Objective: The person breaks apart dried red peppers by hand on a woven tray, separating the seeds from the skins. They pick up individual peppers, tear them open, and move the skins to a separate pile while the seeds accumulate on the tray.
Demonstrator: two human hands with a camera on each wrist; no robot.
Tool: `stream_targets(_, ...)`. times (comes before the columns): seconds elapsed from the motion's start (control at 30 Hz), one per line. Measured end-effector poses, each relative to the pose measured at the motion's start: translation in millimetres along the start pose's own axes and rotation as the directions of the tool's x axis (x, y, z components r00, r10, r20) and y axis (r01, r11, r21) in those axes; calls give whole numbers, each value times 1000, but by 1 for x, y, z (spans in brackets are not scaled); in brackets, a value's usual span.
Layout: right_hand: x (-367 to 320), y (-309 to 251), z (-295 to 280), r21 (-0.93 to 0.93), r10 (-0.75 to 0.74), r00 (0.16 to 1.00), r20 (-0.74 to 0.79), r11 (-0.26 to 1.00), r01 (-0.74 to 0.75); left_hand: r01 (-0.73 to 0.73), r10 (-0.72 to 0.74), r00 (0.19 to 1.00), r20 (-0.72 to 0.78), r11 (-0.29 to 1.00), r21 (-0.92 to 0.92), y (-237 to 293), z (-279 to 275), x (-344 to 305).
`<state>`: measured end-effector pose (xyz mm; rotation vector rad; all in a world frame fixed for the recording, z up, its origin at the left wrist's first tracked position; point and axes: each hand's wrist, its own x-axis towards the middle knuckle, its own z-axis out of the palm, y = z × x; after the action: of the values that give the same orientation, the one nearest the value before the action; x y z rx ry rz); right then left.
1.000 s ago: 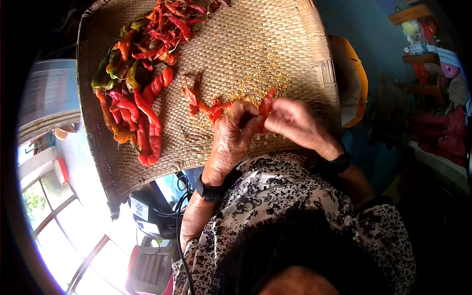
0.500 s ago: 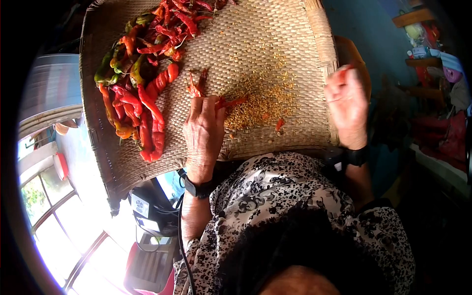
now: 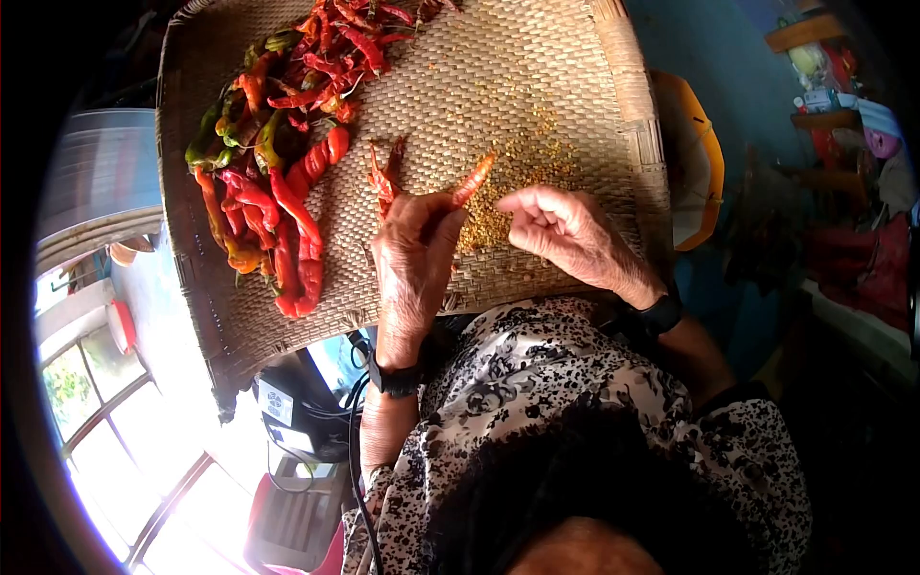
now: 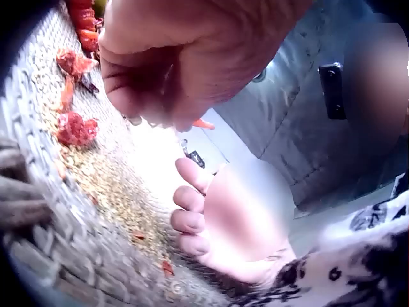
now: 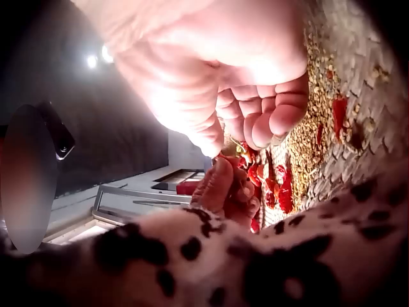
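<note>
A slender orange-red pepper (image 3: 473,180) is being pinched between the thumb and bent fingers of the left hand (image 3: 412,254), over the near half of a woven tray (image 3: 460,81). Its long axis is being held on a slant in the head view, with the narrow tip being pointed away from the body and toward the right hand (image 3: 570,235). The lower end is being hidden by the gripping fingers, so its shape cannot be told. The right hand is being held just beside the pepper, apart from it in the head view; its index finger is being stretched toward the pepper, the other fingers are being kept loosely bent, and nothing is being seen in its grasp.

Loose seeds (image 3: 484,233) are being spread on the weave beneath and between the hands. Red pepper pieces (image 3: 381,182) are being partly covered by the left hand, and a heap of red, orange and green peppers (image 3: 287,163) is being borne by the left side of the tray. The heap is being cut off by the top edge of the head view. In the left wrist view, the pinching fingertips are being lost in shadow and glare, and the pepper's grip is being made hard to read. Below the tray, a white label (image 3: 276,402) with a round figure is being shown on a black box (image 3: 328,391); any writing on it is being left too small to read.
</note>
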<state>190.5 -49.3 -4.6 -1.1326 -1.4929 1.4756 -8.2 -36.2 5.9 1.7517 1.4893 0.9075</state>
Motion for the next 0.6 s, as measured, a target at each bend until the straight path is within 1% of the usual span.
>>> stream_targets(0.03,1,-6,-1,-1,-1,1000,2,1000,1,16,-13,1000,21,988,-155,1,2,-2)
stream_targets(0.07,2,-12,-3,-51,-2,998,55,999,5,88,-57,992,113,953,-289,8,4,-5)
stream_targets(0.1,3,-14,-3,-99,0,994,109,995,11,123,-62,985,160,907,-404,8,9,-8)
stream_targets(0.13,2,-8,-2,-103,-36,992,120,994,48,116,-51,982,180,922,-370,10,13,-10)
stream_targets(0.17,2,-8,-3,-103,-37,992,123,993,50,108,-41,979,200,936,-336,15,14,-11)
stream_targets(0.23,0,-8,-5,-248,56,990,128,969,-23,123,-62,979,192,937,-326,17,13,-10)
stream_targets(0.27,-1,4,-3,-174,-4,996,91,985,20,51,8,983,182,947,-317,13,13,-9)
stream_targets(0.3,-2,4,-2,-170,-7,996,94,985,23,-20,77,982,173,951,-308,10,13,-8)
stream_targets(0.37,-2,1,-1,-62,16,995,99,998,-10,-19,77,982,175,951,-308,8,12,-8)
stream_targets(0.4,-2,-2,0,-59,11,995,100,998,-5,63,26,974,223,921,-383,10,13,-9)
stream_targets(0.43,-1,-6,1,-100,-22,996,88,995,30,147,-20,961,275,880,-452,12,13,-9)
stream_targets(0.47,0,-8,1,-141,-53,996,78,988,64,128,-9,966,257,883,-451,14,14,-10)
stream_targets(0.5,1,-8,1,-141,-55,995,79,988,66,127,-9,967,255,884,-450,16,13,-9)
stream_targets(0.57,2,-7,0,-115,-28,997,78,993,37,121,-19,971,240,901,-417,18,12,-8)
stream_targets(0.6,2,4,-1,-48,-57,996,71,997,60,138,-58,968,243,936,-325,13,8,-7)
